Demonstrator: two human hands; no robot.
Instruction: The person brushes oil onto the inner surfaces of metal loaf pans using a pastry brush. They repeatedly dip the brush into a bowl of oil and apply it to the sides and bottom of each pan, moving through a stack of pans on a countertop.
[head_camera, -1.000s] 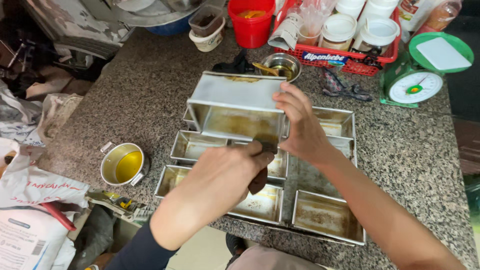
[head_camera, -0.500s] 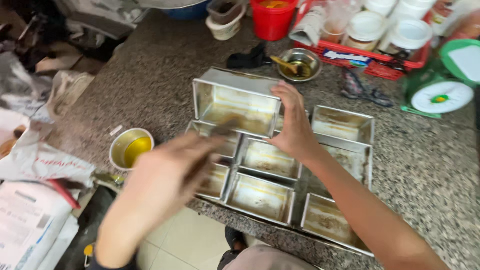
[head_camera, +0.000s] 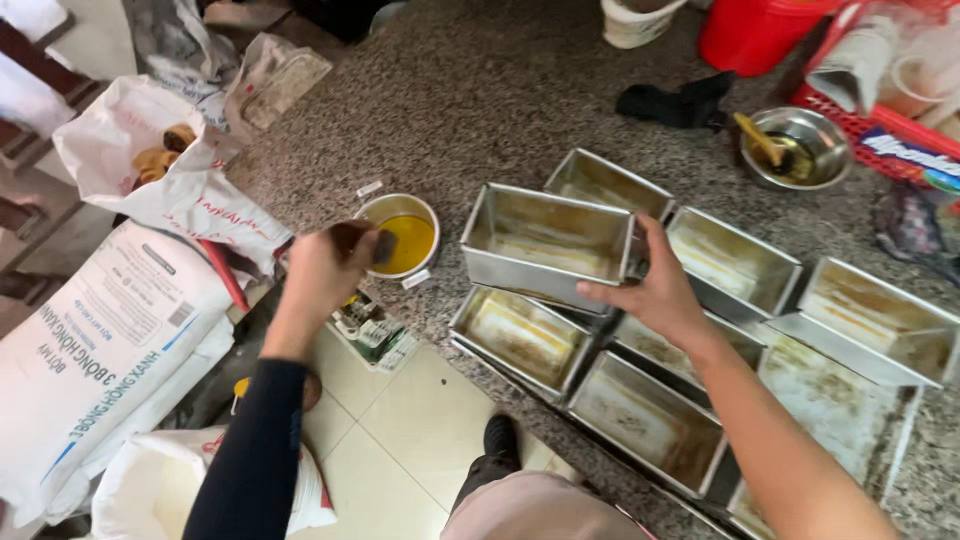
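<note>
Speckled granite table (head_camera: 480, 90) is carrying rows of loaf tins. Left hand (head_camera: 325, 265), fingers closed around a dark brush (head_camera: 372, 243), is dipping it into the small round tin of yellow oil (head_camera: 402, 235) near the table's front edge. Right hand (head_camera: 655, 290) is gripping the rim of the tilted rectangular metal loaf tin (head_camera: 545, 243), long axis running along that edge, just right of the oil.

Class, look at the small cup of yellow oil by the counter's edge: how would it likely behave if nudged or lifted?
The oil cup is open-topped and holds liquid, so it would probably slosh or spill if tipped. It sits near the granite counter edge, so a push could send it off. Oily walls may be slippery.
</note>
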